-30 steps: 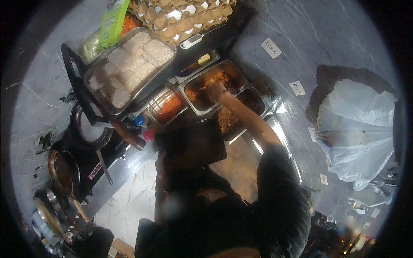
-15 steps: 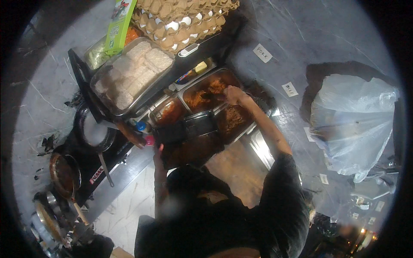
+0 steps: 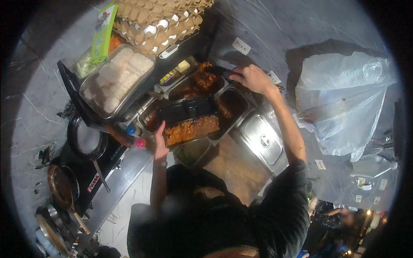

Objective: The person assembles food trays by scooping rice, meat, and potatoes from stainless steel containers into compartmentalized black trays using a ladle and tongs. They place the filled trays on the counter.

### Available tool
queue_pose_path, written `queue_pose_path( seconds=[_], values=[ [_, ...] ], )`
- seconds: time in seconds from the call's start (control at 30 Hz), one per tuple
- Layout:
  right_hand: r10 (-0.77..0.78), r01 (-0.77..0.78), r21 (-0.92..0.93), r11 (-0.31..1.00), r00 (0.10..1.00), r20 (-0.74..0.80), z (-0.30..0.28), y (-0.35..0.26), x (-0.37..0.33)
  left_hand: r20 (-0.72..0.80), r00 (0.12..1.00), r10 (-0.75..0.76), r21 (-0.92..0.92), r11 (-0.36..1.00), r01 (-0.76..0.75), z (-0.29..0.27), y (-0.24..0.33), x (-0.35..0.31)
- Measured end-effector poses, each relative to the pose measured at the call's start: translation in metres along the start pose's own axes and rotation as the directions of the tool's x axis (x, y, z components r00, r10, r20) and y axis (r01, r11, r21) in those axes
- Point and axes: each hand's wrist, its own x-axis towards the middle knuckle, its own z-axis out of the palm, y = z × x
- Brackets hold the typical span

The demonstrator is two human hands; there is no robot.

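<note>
My left hand grips the left side of a black divided takeaway container. Orange-brown shredded food fills its near compartment, while the far part looks dark. To the upper right, my right hand is closed round a dark utensil whose kind I cannot make out. The utensil reaches over the rim of a steel pan holding reddish-brown saucy food. A second steel pan with dark brown food sits right of the container, and a third is partly hidden behind it.
A steel lid lies beside a brown board. Beyond the pans stand a tub of pale blocks, egg trays and a green box. Frying pans are at left, a plastic bag at right.
My right hand has risen from over the pans toward the upper right. The container's near compartment, dark before, now shows its orange-brown food. The whole view has shifted slightly.
</note>
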Motion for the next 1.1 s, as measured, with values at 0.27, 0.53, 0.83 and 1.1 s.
queue_pose_path(
  seconds=[0.27,0.53,0.83,1.1],
  values=[
    [-0.010,0.011,-0.028,1.000,0.999,0.034,-0.070,-0.056,-0.045,0.171,0.974,-0.149,-0.027,0.987,0.156,0.073,0.015,0.029],
    [-0.169,0.250,-0.192,0.949,0.918,0.358,0.069,-0.104,-0.067,0.171,0.964,-0.205,-0.075,0.973,0.220,0.074,0.002,0.048],
    [0.109,-0.098,-0.079,0.992,0.984,0.144,0.059,-0.063,-0.064,0.208,0.959,-0.191,-0.139,0.965,0.223,0.037,-0.001,0.047],
    [0.228,-0.219,-0.067,0.973,0.948,0.224,0.110,-0.047,-0.026,0.210,0.978,0.003,-0.063,0.998,0.010,0.025,-0.017,0.058]
  ],
)
